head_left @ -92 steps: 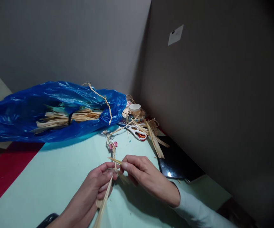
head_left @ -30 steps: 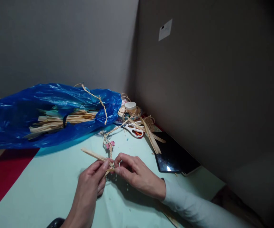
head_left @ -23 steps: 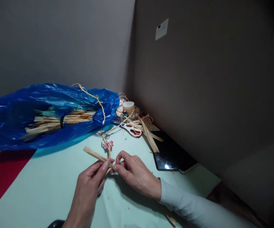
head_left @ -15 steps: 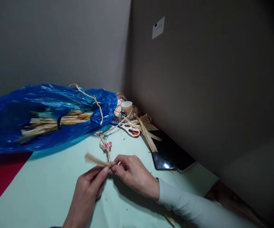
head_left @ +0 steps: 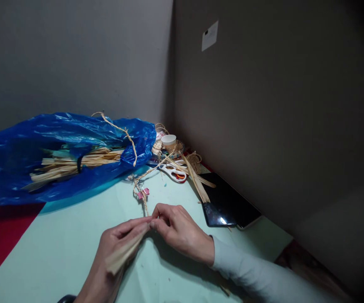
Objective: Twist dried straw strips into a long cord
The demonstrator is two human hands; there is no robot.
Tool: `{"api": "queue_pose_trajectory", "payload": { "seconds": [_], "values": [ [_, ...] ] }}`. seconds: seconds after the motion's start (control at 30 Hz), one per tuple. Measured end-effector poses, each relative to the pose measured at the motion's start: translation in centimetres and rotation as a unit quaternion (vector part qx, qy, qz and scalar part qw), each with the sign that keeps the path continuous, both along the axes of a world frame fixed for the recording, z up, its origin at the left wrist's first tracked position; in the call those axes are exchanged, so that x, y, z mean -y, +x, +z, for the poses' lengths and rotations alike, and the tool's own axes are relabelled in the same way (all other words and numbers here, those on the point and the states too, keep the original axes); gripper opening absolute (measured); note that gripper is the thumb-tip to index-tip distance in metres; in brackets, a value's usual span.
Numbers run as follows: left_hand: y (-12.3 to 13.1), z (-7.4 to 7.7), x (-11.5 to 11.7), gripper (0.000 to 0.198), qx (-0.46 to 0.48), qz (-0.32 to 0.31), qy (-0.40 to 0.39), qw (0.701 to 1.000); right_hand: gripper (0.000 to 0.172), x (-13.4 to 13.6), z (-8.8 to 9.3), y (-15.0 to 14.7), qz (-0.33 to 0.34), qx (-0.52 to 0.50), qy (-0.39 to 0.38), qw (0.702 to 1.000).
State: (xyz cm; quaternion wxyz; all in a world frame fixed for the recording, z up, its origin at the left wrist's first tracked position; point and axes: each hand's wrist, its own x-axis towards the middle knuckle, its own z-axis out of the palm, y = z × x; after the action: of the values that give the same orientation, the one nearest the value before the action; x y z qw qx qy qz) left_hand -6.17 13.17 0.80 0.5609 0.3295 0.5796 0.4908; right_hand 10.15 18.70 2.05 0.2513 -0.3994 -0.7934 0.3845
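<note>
My left hand and my right hand meet over the table, fingertips pinched close together. Between them is the near end of a thin braided straw cord. A flat, pale dried-leaf strip runs from the pinch down across my left hand, its loose end blurred. Beyond my fingers, a pink binder clip grips the cord, which continues back toward the pile. My fingers hide the exact place where strip and cord join.
At the left lies a blue plastic bag holding a bundle of dried strips. White-handled scissors, a paper cup and loose strips lie at the back. Black flat devices rest at right, beside the wall.
The strip's loose end has swung from pointing far left, beyond my left fingers, to lying down toward me across my left hand. Both hands keep nearly the same place.
</note>
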Motion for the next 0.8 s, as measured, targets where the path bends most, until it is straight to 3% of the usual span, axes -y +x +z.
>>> {"api": "queue_pose_trajectory", "payload": {
  "seconds": [0.23, 0.4, 0.6, 0.8],
  "values": [
    [0.5, 0.1, -0.2, 0.048, -0.026, 0.019, 0.037, 0.999, 0.013, 0.3, 0.0, -0.1, 0.013, 0.020, 0.027, 0.999],
    [0.3, 0.0, 0.0, 0.037, -0.073, 0.019, 0.056, 0.996, 0.014, 0.4, 0.1, -0.2, 0.031, 0.058, 0.033, 0.997],
    [0.0, 0.7, 0.2, 0.024, -0.220, -0.014, 0.128, 0.967, 0.016, -0.4, 1.3, -0.5, 0.072, 0.067, 0.057, 0.994],
    [-0.1, 0.9, 0.5, 0.016, -0.320, -0.027, 0.129, 0.938, 0.018, -0.5, 2.0, -1.2, 0.059, 0.091, -0.018, 0.994]
  ]
}}
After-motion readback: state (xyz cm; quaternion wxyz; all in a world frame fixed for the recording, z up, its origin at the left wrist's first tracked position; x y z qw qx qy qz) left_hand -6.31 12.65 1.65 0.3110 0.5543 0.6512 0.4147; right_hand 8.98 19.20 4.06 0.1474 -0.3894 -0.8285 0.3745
